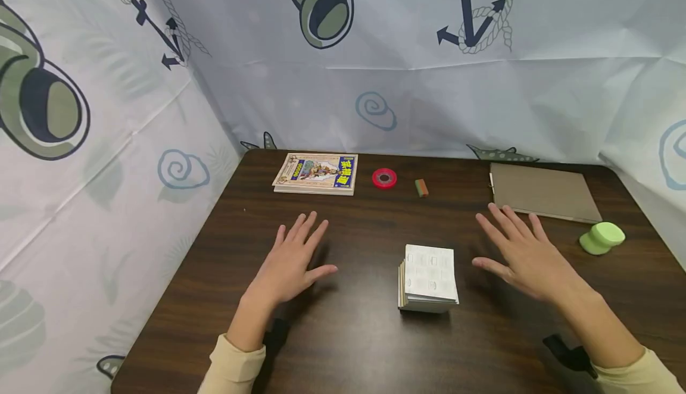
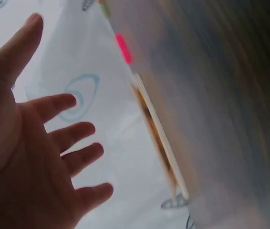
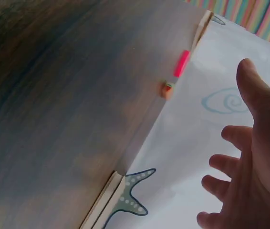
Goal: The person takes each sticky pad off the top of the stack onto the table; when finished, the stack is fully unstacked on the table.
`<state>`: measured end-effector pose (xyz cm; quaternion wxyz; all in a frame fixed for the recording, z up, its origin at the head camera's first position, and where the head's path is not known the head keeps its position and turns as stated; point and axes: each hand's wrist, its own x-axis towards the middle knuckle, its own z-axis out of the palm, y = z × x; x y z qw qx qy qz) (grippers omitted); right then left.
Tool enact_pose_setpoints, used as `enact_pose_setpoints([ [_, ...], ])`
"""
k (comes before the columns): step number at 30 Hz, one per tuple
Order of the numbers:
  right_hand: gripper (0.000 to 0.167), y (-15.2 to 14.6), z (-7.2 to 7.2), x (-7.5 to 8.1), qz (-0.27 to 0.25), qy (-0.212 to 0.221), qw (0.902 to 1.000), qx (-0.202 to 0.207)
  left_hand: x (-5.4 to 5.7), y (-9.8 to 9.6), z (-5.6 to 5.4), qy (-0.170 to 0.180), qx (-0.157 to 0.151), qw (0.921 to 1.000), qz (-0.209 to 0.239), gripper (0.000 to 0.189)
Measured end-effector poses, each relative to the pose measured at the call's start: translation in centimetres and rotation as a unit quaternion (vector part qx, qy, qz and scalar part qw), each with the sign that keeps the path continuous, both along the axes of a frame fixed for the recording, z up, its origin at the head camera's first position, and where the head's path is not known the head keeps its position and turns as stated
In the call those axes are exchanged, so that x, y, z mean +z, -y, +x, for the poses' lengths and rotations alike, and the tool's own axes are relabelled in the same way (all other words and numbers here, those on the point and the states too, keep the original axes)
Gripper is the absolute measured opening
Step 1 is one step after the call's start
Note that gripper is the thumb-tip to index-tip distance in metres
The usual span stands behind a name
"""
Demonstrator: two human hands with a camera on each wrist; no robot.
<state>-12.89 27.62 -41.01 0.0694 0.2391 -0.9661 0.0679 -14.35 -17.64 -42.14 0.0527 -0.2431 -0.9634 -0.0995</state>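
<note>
Fingers spread and holding nothing, my left hand (image 1: 286,269) is over the left half of the dark wooden table (image 1: 354,346). Likewise spread and holding nothing, my right hand (image 1: 533,260) is over the right half. Between them, closer to the right hand, stands a squarish stack of white cards or paper pieces (image 1: 430,275) with small printed marks on top. Palm and fingers show in the left wrist view, where the left hand (image 2: 39,148) appears apart from everything. In the right wrist view the right hand (image 3: 249,162) also touches nothing.
Along the back lie a colourful comic-style book (image 1: 318,174), a red ring-shaped roll (image 1: 384,178) and a small orange-and-green block (image 1: 421,188). A grey-brown folder or notebook (image 1: 545,191) lies back right, a light green cylindrical object (image 1: 602,238) before it. Patterned white cloth (image 1: 418,102) hangs behind.
</note>
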Motion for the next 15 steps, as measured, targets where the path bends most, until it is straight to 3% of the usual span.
enact_pose_setpoints([
  [2, 0.083, 0.1, 0.0, 0.4, -0.017, 0.004, 0.9998, 0.004, 0.0, -0.4, 0.0, 0.036, -0.026, 0.9979, 0.047, 0.091],
  [4, 0.08, 0.3, 0.1, 1.1, -0.043, 0.001, 0.999, 0.011, 0.1, -1.1, 0.1, 0.083, -0.052, 0.9904, 0.098, 0.091],
  [9, 0.066, 2.0, 0.5, 3.2, -0.126, -0.025, 0.9904, 0.053, 0.4, -3.8, 0.6, 0.197, -0.103, 0.953, 0.206, 0.096],
  [13, 0.062, 3.9, 1.3, 4.5, -0.173, -0.004, 0.9806, 0.093, 0.2, -6.4, 1.1, 0.255, -0.13, 0.9289, 0.235, 0.105],
  [15, 0.064, 4.9, 1.8, 4.9, -0.179, 0.017, 0.9769, 0.116, -0.1, -7.8, 1.3, 0.27, -0.137, 0.9218, 0.241, 0.11],
])
